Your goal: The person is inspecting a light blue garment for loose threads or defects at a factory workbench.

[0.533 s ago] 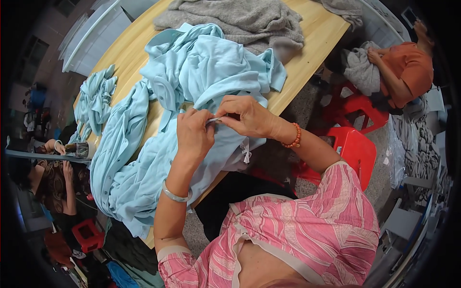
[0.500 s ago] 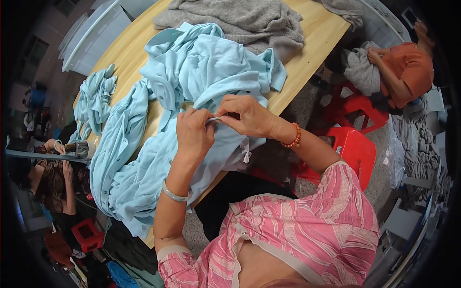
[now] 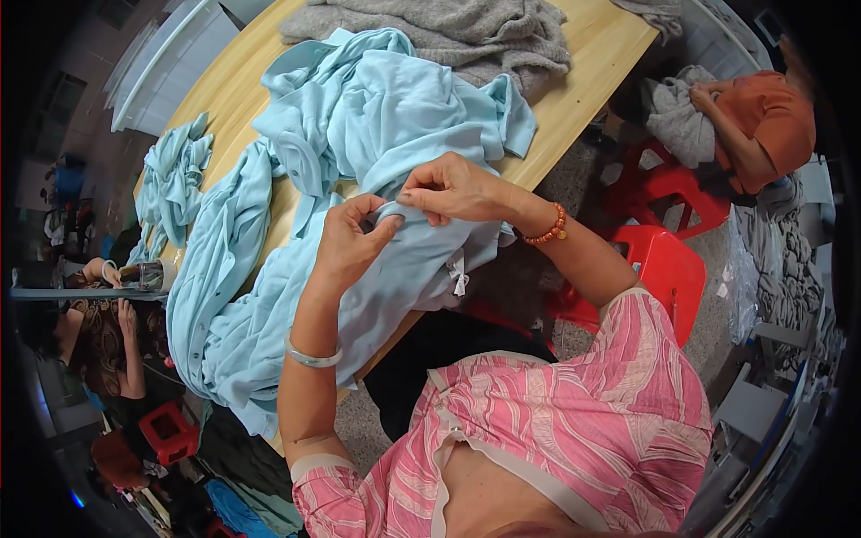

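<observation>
A light blue buttoned garment [image 3: 269, 332] lies bunched along the near side of the wooden table, with small buttons down its left edge. My left hand [image 3: 348, 240], wearing a pale bangle, holds a raised fold of it between thumb and forefinger. Close by on the right, my right hand [image 3: 453, 190] pinches the same fold with thumb and fingertips; an orange bead bracelet circles that wrist. Anything small between the right fingertips is too hidden to make out. A white tag [image 3: 458, 278] hangs at the garment's right edge.
More light blue cloth [image 3: 381, 108] is heaped beyond my hands, and grey knitwear [image 3: 448, 31] lies at the table's [image 3: 592, 67] far side. Red stools [image 3: 668, 278] stand at right. A person in orange [image 3: 762, 125] handles grey cloth; another person [image 3: 99, 345] sits at far left.
My hands have moved slightly apart, the left one down and to the left with its thumb and forefinger spread wider. A fold of the blue cloth now shows between them.
</observation>
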### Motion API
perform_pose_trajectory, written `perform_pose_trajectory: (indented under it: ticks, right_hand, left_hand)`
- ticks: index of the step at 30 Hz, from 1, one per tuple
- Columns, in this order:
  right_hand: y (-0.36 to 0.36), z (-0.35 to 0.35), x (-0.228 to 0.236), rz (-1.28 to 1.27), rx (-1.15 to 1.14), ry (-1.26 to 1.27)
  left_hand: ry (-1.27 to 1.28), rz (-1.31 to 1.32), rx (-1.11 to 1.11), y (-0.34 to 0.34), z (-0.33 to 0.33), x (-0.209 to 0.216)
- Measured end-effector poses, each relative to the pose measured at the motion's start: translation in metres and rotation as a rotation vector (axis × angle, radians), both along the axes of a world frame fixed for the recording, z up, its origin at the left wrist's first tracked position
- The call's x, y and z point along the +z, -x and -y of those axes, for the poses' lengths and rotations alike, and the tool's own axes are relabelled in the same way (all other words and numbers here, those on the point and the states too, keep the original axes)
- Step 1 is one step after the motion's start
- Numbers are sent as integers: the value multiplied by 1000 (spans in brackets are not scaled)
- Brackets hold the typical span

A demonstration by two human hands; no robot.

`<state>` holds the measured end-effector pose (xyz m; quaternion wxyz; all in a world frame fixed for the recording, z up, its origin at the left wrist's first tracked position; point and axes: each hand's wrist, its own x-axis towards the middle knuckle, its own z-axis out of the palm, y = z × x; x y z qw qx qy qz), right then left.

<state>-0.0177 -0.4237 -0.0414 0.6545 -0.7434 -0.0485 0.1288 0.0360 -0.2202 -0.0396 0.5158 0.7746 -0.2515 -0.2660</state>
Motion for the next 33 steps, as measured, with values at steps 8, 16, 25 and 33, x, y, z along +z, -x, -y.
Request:
perform_pose_trajectory:
  ticks: [8, 16, 25, 33]
  right_hand:
    - [6, -8, 0, 597, -50, 336]
    - [10, -10, -1, 696, -164, 375]
    - [13, -17, -7, 611, -121, 386]
    - [16, -13, -5, 592, -66, 418]
  left_hand:
    - [-103, 255, 12, 2, -1, 1]
    - [-39, 103, 19, -9, -1, -3]
    - [-43, 923, 130, -19, 29, -6]
    - [-123, 994, -163, -51, 61, 17]
